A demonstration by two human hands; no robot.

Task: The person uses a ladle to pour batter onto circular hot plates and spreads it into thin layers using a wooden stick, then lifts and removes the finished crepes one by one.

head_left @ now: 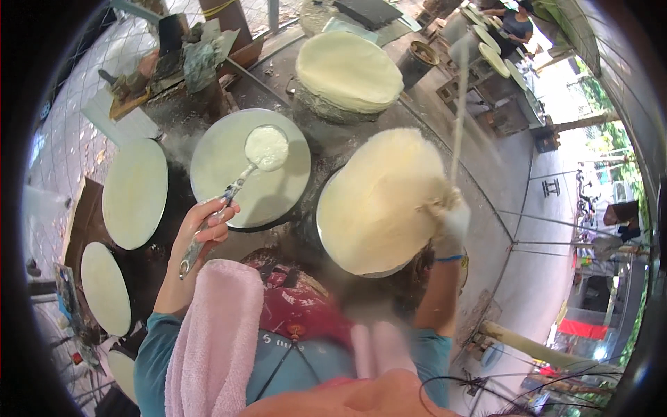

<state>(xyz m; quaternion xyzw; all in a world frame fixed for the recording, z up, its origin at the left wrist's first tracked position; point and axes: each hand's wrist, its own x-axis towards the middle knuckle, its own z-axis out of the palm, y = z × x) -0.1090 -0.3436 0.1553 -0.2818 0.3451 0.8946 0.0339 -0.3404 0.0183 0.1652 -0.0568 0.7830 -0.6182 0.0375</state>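
My left hand (210,221) is closed around the handle of a metal ladle (237,186). The ladle's bowl, filled with white batter (267,149), hangs over a round pale griddle (208,170). On the right, my gloved right hand (448,219) is blurred by motion. It grips the right edge of a large thin flatbread (382,208), which bunches at the fingers. A long thin stick (459,115) rises from the same hand. Beneath the flatbread, the rim of another round griddle (390,274) shows; most of it is covered.
A stack of round flatbreads (347,73) stands beyond the griddles. At left are more round pale griddles (136,194), (105,288) near a wire fence. A metal bucket (420,62) stands at the back. Another person (516,26) is beside round sheets at far right. A pink towel (217,333) hangs over me.
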